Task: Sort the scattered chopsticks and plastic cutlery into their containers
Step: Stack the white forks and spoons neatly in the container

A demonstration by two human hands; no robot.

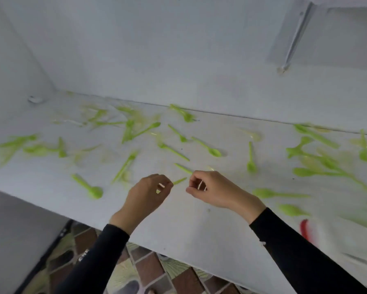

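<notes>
Left hand pinches one green utensil; twenty-odd scattered utensils on table.

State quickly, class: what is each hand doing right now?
Left hand: pinches a green plastic utensil.
Right hand: fingers curled; whether it holds anything cannot be told.
</notes>
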